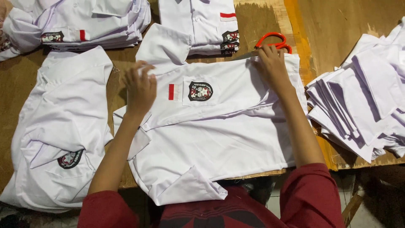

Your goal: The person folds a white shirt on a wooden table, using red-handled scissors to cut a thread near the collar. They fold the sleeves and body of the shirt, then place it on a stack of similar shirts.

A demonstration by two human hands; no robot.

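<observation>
Brown wooden desk (pixel 337 33) carried everything; largest item on it was the white cotton school shirt with a dark round crest on its chest pocket and a small red-and-white flag patch (pixel 211 131), laid flat across the middle, near edge hanging slightly over the desk's front, one sleeve flopped off the near side. Another crumpled white shirt with a crest (pixel 59 126) lay just left of it, a folded pile of white shirts (pixel 84 21) at far left, a second folded stack (pixel 198 21) at far centre, and a fanned heap of white fabric pieces (pixel 363 97) at right. Left hand (pixel 140 86) pinched the shirt's upper left edge near the sleeve seam, fingers curled over a fold. Right hand (pixel 272 67) pressed fingertips down on the upper right corner, fingers together, gripping the cloth edge. Orange-handled scissors (pixel 274 40) sat just beyond the right hand, touching or nearly touching the shirt edge. Judgement: step looked like squaring the far edge; doing it well called for pulling both corners taut and level, keeping the pocket centred, and keeping cloth clear of the scissors.
</observation>
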